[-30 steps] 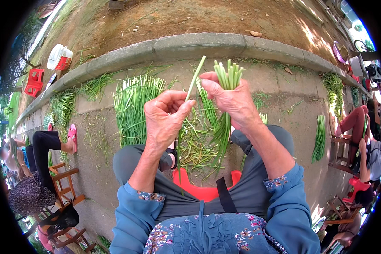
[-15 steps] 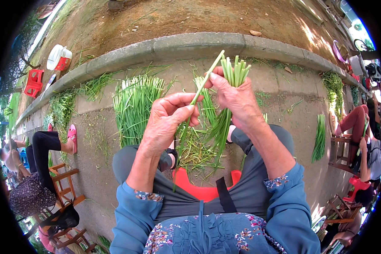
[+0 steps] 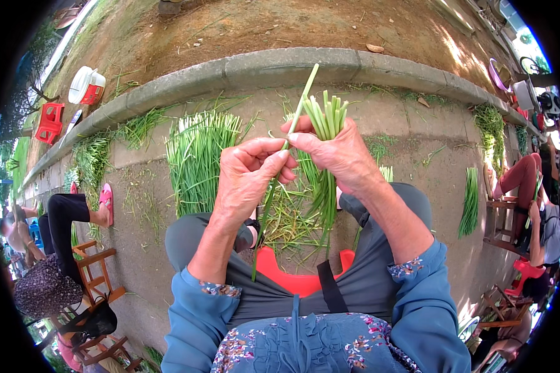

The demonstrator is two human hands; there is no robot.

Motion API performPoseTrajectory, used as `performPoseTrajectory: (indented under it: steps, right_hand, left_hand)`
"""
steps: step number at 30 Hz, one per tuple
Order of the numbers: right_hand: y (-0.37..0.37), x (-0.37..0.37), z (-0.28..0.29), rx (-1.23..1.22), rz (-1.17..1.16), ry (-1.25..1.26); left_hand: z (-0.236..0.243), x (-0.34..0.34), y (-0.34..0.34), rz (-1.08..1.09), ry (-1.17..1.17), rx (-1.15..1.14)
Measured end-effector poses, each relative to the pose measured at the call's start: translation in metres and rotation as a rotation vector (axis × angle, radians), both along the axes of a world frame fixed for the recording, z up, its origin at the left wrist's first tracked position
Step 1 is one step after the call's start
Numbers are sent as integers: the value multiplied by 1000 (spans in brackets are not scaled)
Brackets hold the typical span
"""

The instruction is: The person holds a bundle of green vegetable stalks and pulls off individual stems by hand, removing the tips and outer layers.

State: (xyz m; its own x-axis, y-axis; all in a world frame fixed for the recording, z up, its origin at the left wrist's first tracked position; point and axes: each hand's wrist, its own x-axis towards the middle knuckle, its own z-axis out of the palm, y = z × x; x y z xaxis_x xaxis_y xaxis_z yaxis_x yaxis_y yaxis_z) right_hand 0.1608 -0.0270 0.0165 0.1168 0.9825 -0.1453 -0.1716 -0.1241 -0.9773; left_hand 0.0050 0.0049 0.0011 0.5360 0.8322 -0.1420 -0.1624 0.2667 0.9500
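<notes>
My left hand point(image 3: 244, 177) is closed in a pinch on a single long green vegetable stalk point(image 3: 304, 93), its pale thick end pointing up and away and its thin leaves trailing below. A bunch of similar stalks point(image 3: 327, 117) is gripped in my right hand point(image 3: 342, 156), cut ends up and leaves hanging down. The right thumb and forefinger also touch the single stalk, just above the left fingertips. A small thin curl of peel shows beside the left forefinger. Beneath my hands, loose trimmings point(image 3: 286, 219) lie scattered on the pavement.
To the left lies a large pile of stalks point(image 3: 199, 161); a smaller bundle point(image 3: 470, 202) is at the right. A red stool point(image 3: 298, 283) shows between my legs. A stone curb point(image 3: 292, 65) runs across the far side. People sit on both sides, with wooden chairs point(image 3: 96, 270) at left.
My right hand has come slightly nearer and to the left with the bunch. The single stalk is now more upright, and both hands' fingertips are closer together on it.
</notes>
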Motion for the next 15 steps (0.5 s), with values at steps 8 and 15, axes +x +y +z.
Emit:
performPoseTrajectory:
  steps: [8,15]
  right_hand:
    - [-1,0,0,12,-25,-19]
    - [0,-1,4,-37,-78,35]
  left_hand:
    - [0,2,-3,70,59,129]
    - [-1,3,-7,101,127,187]
